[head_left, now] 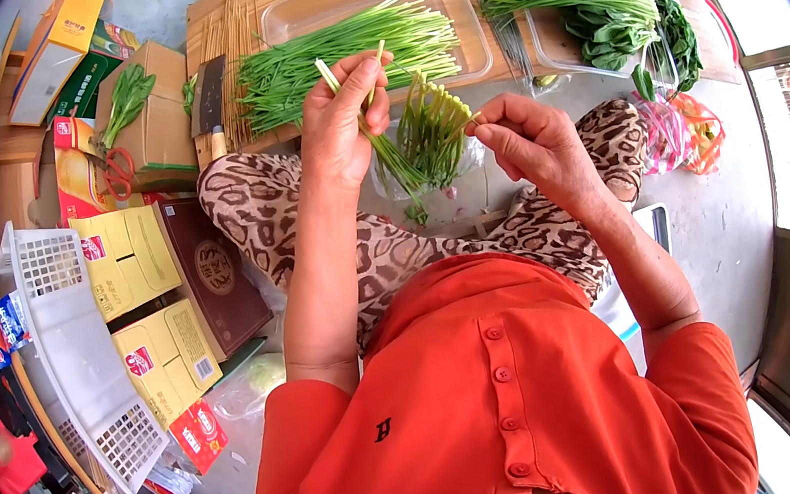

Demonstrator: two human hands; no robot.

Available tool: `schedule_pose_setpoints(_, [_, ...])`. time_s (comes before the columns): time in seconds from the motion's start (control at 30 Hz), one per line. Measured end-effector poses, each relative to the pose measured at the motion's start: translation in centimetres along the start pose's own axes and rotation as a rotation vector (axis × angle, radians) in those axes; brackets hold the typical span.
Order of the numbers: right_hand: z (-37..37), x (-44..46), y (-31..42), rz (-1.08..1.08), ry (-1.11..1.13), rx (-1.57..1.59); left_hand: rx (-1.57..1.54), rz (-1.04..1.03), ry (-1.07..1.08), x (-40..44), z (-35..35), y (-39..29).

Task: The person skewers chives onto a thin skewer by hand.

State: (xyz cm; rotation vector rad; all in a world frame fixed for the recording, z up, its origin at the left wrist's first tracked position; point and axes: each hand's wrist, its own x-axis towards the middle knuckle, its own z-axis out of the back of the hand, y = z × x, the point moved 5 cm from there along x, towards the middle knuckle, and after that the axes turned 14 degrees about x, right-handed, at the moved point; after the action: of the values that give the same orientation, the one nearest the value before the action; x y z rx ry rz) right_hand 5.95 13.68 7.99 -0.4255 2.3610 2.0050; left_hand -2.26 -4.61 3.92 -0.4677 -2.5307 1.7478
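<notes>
Green stems, twelve o'clock: gathered in left hand, grip curled closed around them. Right hand, two o'clock: grip pinched at thumb and forefinger, contents too small to tell. Pale-tipped bunch, between hands. Beyond, twelve o'clock: long stalks in clear tray, wooden counter. Cleaver, half past ten.

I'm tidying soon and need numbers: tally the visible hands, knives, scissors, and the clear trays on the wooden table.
Left hand and right hand: 2
Knife: 1
Scissors: 1 pair
Clear trays: 2
Total: 6
</notes>
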Motion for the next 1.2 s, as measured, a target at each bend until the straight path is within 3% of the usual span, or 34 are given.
schedule_pose_setpoints(1.2, [-0.2, 0.2, 0.3, -0.017, 0.032, 0.058, 0.219, -0.003, 0.115, -1.1, -0.9, -0.6])
